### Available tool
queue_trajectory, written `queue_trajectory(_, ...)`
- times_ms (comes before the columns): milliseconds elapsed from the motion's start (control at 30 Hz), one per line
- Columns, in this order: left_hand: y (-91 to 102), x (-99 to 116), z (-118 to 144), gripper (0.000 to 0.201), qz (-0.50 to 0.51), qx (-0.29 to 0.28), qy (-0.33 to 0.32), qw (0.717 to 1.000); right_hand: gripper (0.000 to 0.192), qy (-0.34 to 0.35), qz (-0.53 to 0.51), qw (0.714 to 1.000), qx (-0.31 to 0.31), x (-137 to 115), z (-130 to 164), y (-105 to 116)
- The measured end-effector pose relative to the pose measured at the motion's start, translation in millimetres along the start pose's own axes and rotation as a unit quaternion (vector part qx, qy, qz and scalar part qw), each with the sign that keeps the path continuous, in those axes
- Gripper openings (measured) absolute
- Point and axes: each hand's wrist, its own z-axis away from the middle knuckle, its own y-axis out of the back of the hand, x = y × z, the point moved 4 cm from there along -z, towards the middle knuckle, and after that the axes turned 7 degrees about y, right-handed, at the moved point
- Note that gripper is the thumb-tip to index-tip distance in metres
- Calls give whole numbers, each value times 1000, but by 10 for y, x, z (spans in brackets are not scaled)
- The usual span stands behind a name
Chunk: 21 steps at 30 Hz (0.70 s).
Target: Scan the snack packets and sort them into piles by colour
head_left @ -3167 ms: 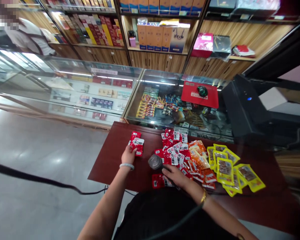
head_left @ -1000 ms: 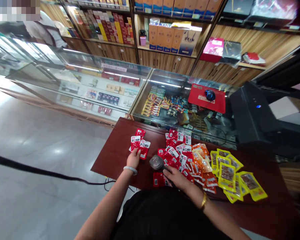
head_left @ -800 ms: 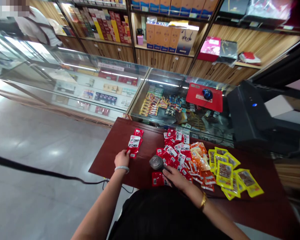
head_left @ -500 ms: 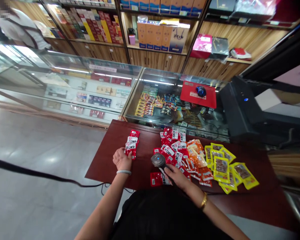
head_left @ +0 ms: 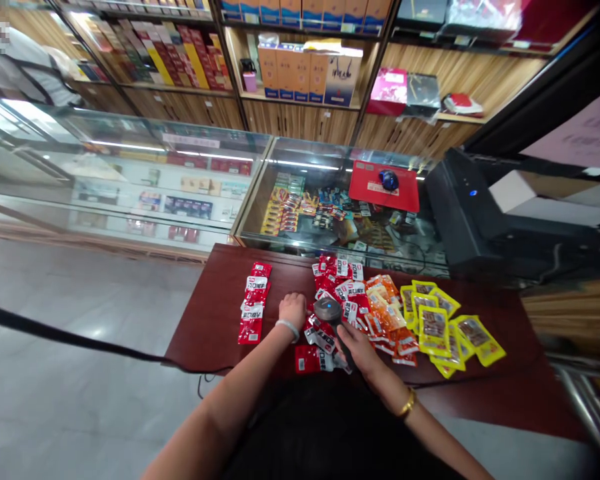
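Observation:
My right hand is wrapped around the handle of a dark grey barcode scanner, whose head hangs over a pile of red and white snack packets. At the left edge of that pile is my left hand, palm down, with fingers loosely bent and nothing visible in them. Its fingertips are partly hidden. Farther left, several red packets lie overlapping in a column. One more red packet rests near the front edge, below the scanner.
Orange packets and yellow packets lie to the right on the dark red table. Behind stands a glass display case with a red mat and mouse. A dark machine stands at right. A person is at far left.
My left hand has moved right, from the column of red packets to the pile's edge. The column's nearest packet is now uncovered. The scanner stays in my right hand, slightly shifted.

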Motion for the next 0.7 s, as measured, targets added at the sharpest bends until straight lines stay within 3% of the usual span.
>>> queue_trajectory(100,7,-198,18,17,47,-33,33,998,44,-4,7,1000,2,13,-14,-6)
queue_trajectory(200,55,-330,69,31,87,-35,51,994,44,-3,18,1000,-10,1,-32,-53)
queue_trajectory(367,44,-148,176,47,49,15,7,999,44,-12,36,999,-27,-31,-38,-167)
queue_trajectory(533,-62,139,160,29,34,39,-18,999,49,-7,43,999,-24,-56,-29,-178)
queue_trajectory(600,-79,128,110,22,40,32,-13,999,48,0,49,999,-24,-56,-23,-141)
queue_trajectory(700,-78,-73,23,23,98,15,39,994,46,6,50,999,-18,-57,-11,-71)
